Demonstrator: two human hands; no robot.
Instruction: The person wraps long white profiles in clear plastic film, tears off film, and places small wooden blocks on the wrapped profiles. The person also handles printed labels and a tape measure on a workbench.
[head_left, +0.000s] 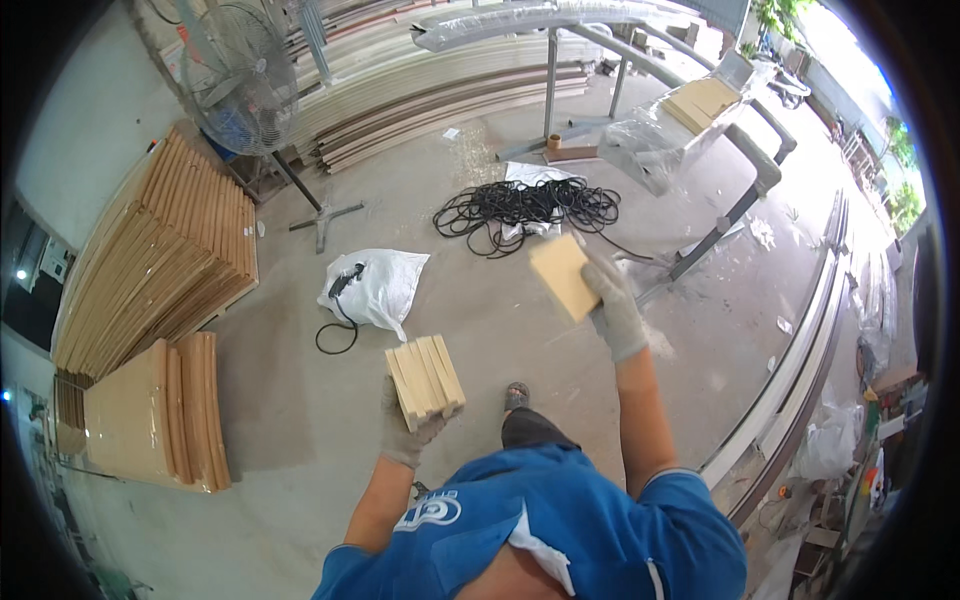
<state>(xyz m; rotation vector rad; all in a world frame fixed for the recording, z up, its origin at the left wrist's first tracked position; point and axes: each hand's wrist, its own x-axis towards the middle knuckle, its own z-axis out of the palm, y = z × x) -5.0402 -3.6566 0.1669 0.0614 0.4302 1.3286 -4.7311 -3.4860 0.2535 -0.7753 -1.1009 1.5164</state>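
Observation:
My left hand [412, 432], in a grey work glove, is closed round a stack of pale yellow blocks [428, 375] with grooved edges. It holds them from the left side and from below, in front of my body. Out to the right, my gloved right hand [615, 308] grips a single flat yellow block [565, 277] by its right edge. That block is slightly blurred and apart from the stack. More yellow pieces [697, 104] lie on a plastic-wrapped surface on the metal stand at the far right.
A white sack [380, 290] and a heap of black cable [525, 215] lie on the floor ahead. Wrapped tan panels [150, 260] stand at the left, beside a pedestal fan [240, 85]. The metal stand [715, 235] is at the far right; long profiles [790, 390] lie along the right.

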